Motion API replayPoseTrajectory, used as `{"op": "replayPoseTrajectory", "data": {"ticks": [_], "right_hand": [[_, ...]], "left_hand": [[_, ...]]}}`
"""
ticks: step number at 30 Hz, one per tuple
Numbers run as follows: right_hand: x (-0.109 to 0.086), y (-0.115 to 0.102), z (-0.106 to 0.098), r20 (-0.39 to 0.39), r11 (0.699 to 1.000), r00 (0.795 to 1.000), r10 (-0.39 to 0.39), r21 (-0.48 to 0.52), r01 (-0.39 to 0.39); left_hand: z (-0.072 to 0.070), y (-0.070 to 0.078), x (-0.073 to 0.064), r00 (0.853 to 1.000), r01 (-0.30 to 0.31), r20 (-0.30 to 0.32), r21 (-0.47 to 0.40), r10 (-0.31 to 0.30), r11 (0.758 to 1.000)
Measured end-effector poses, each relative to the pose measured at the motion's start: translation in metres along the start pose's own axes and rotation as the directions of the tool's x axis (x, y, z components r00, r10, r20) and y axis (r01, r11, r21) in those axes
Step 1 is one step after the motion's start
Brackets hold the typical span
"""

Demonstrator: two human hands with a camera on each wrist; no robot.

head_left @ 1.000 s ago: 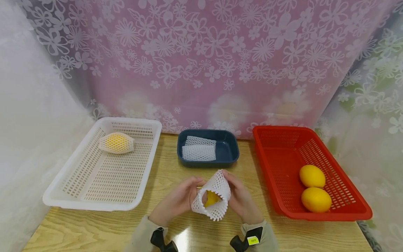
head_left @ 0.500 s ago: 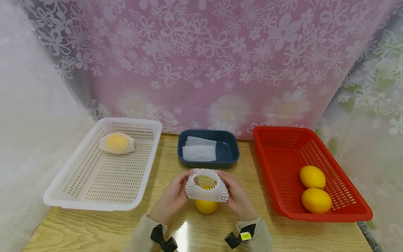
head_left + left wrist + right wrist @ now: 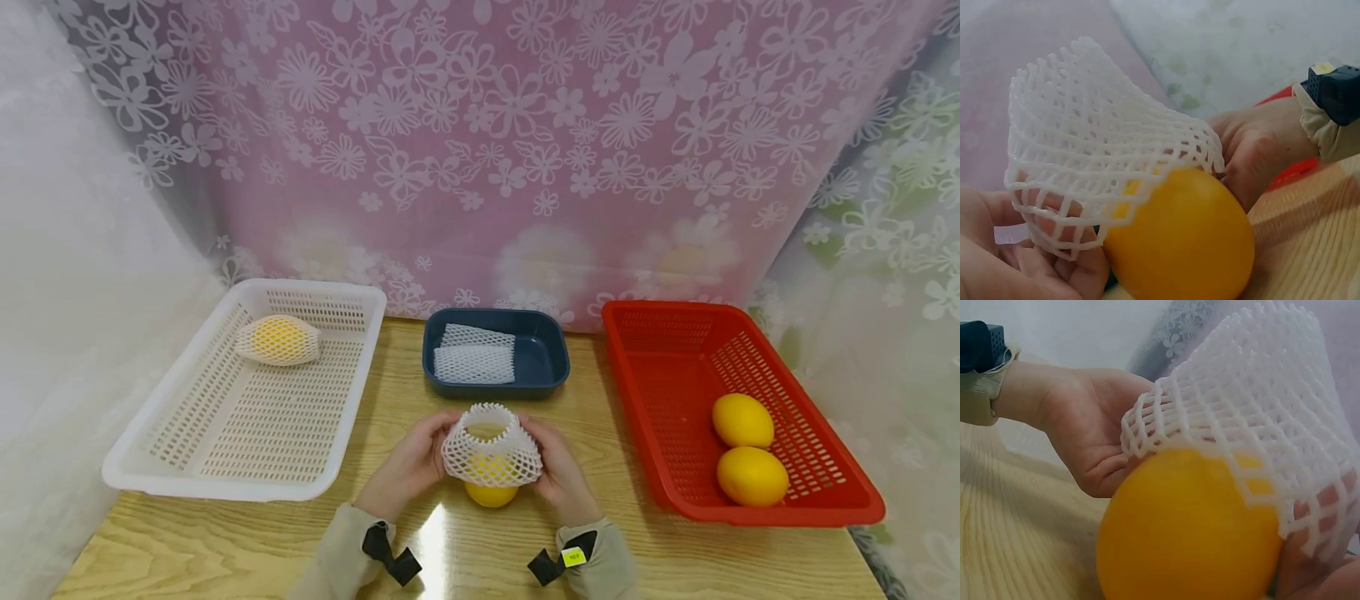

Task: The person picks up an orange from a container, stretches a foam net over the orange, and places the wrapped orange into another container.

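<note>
In the head view a white foam fruit net is stretched between my two hands over a yellow fruit. My left hand grips the net's left side, with fingers partly inside it. The right side is gripped by my right hand. In both wrist views the net's wide lower rim covers the fruit's upper part, while the rest of the yellow skin shows below. The net's narrower end stands up with its mouth showing. The fruit's underside by the wooden table is partly hidden.
At the left, a white basket holds one netted yellow fruit. A dark blue tray at the back contains flat foam nets. On the right stands a red basket with two bare yellow fruits.
The net has turned from a sideways tilt to upright and come down over the fruit's top. Both hands stay on its sides; the right hand's wrist has shifted slightly left.
</note>
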State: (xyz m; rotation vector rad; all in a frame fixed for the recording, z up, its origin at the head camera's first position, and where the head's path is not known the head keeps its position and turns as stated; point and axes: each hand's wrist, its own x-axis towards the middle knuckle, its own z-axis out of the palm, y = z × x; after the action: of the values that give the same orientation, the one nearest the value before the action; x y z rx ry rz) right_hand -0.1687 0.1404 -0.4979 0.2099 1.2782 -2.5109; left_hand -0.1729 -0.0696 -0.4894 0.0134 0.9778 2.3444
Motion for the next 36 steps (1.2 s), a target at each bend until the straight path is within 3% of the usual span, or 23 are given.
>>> {"op": "replayPoseTrajectory", "data": {"ticks": [5,8,11,15,20,23,25,29,36], "right_hand": [[0.004,0.008,-0.005,-0.095,0.999,0.995,-0.026,-0.05,0.021],[0.005,0.012,-0.008,-0.143,0.985,0.988,-0.063,-0.166,0.039],[0.005,0.015,-0.009,-0.171,0.945,0.98,-0.102,-0.324,0.042],[0.005,0.019,-0.01,-0.177,0.869,0.971,-0.157,-0.493,0.051],[0.005,0.023,-0.01,-0.168,0.803,0.963,-0.21,-0.592,0.072],[0.005,0.024,-0.01,-0.156,0.784,0.961,-0.23,-0.614,0.088],[0.004,0.024,-0.011,-0.146,0.776,0.961,-0.237,-0.623,0.097],[0.004,0.024,-0.011,-0.148,0.792,0.964,-0.221,-0.605,0.089],[0.002,0.02,-0.011,-0.148,0.828,0.974,-0.172,-0.557,0.062]], "left_hand": [[-0.008,-0.007,0.006,0.998,0.015,-0.065,0.056,-0.012,0.998],[-0.012,-0.011,0.007,0.995,0.024,-0.097,0.157,-0.009,0.987],[-0.016,-0.013,0.009,0.993,0.029,-0.12,0.266,0.003,0.964],[-0.019,-0.015,0.01,0.993,0.039,-0.117,0.376,0.006,0.926],[-0.02,-0.014,0.01,0.994,0.076,-0.106,0.463,-0.03,0.883],[-0.019,-0.014,0.009,0.992,0.104,-0.119,0.486,-0.052,0.868],[-0.018,-0.013,0.008,0.989,0.119,-0.137,0.497,-0.058,0.86],[-0.016,-0.011,0.006,0.985,0.139,-0.158,0.498,-0.068,0.856],[-0.01,-0.004,0.0,0.991,0.125,-0.097,0.438,-0.092,0.89]]}}
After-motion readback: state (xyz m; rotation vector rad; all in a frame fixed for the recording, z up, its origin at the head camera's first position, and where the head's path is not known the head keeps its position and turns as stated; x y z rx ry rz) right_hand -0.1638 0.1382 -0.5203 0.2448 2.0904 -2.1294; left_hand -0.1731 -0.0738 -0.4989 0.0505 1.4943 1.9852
